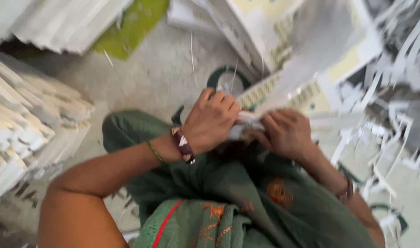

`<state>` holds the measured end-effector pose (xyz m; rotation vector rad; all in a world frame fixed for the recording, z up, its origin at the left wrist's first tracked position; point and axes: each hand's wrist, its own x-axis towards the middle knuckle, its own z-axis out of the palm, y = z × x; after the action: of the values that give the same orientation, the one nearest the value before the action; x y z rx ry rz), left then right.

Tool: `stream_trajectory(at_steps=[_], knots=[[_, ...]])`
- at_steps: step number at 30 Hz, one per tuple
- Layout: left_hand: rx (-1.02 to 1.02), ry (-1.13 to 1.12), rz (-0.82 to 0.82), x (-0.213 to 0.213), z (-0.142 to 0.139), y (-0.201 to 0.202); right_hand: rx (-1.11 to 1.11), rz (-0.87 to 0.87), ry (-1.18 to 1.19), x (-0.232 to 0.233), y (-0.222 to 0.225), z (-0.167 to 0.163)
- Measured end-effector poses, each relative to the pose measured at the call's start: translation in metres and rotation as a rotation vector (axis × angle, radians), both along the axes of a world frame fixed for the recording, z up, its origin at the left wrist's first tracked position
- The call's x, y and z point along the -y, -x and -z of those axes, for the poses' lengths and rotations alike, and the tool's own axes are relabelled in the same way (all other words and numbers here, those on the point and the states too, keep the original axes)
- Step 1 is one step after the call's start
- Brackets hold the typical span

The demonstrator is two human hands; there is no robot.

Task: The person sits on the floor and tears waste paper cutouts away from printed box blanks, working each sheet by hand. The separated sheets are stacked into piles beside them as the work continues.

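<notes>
The left hand [212, 120] is curled tight on a blurred white printed cardboard sheet [283, 80], gripping its near edge above the green-clothed lap [210, 183]; the right hand [286, 133], just right of the left hand, is likewise closed on that edge; the sheet slants up and away from the lap; a heap of white cardboard strips [389, 101] lies right of the lap; a stack of white cardboard pieces [21, 119] stands to its left on the grey floor [150, 78].

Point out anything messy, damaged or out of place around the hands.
White paper strips lie scattered in a loose tangle on the floor at right, unlike the neat stacks at left. Both hands, left and right, grip a printed sheet.
</notes>
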<state>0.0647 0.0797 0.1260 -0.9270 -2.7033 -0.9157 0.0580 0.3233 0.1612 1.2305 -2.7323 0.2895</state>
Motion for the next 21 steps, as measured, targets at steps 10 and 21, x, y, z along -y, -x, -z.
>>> stream_trajectory(at_steps=[10, 21], knots=[[1.334, -0.788, 0.268, -0.026, 0.092, -0.041, -0.116, -0.481, 0.185, 0.012, 0.005, -0.001], [0.813, -0.864, 0.176, -0.012, 0.062, 0.002, -0.276, -0.105, 0.099, -0.01, 0.01, 0.014]])
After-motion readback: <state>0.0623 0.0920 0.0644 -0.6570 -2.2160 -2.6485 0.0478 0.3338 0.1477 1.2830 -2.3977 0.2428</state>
